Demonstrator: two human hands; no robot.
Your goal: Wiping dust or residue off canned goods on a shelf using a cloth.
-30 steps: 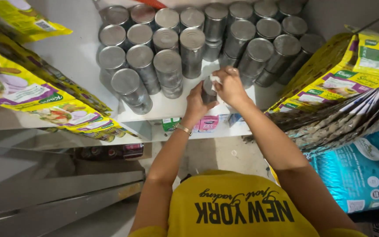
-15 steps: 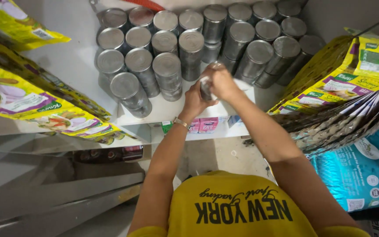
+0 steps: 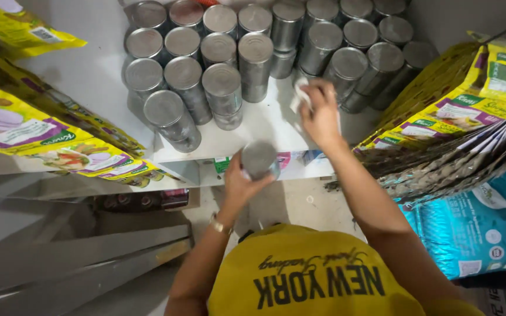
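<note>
A: The silver tin can [image 3: 259, 158] sits at the front edge of the white shelf [image 3: 265, 126], lid toward the camera, and the left hand [image 3: 242, 182] is wrapped round it from below, fingers curled tight on its side.

B: And the right hand [image 3: 321, 114] is further back on that shelf, closed over a small white cloth [image 3: 300, 95], pressing it down on the bare board.

A: Right beside the stacked tin cans [image 3: 224, 64], which fill the back of the shelf in rows, two high.

B: The held can is well apart from that stack, out by the shelf lip.

A: Yellow packets [image 3: 42, 137] fan out on the left, more yellow packets [image 3: 469, 105] on the right, and a teal bag [image 3: 481, 222] lower right.

B: A thin bracelet [image 3: 219, 225] shows on the left wrist.
</note>
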